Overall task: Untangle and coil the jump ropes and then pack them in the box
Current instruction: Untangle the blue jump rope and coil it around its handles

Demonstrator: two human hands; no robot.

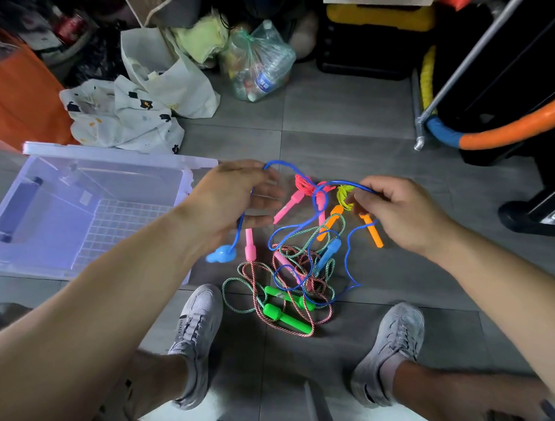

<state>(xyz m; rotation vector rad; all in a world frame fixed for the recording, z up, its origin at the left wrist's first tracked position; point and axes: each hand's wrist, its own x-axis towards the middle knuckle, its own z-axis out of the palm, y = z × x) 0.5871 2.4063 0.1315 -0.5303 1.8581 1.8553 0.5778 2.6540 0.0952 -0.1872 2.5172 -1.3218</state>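
Observation:
A tangle of jump ropes [291,273] lies on the grey floor between my feet, with pink, orange, green and blue handles. My left hand [235,196] holds a thin blue rope [332,185] lifted above the pile; one light-blue handle [221,254] dangles below that hand. My right hand [399,212] pinches the same blue rope further along, and the rope loops back down into the pile. A coiled red rope [303,185] and a coiled yellow rope [345,193] lie behind. The clear plastic box [35,253] stands open at the left.
Bags [171,78] and a sack of bottles [258,63] crowd the back. An orange bag [17,96] stands behind the box. A metal pole [472,58] and orange-blue hoop [503,134] are at the right. My grey shoes [195,336] flank the pile.

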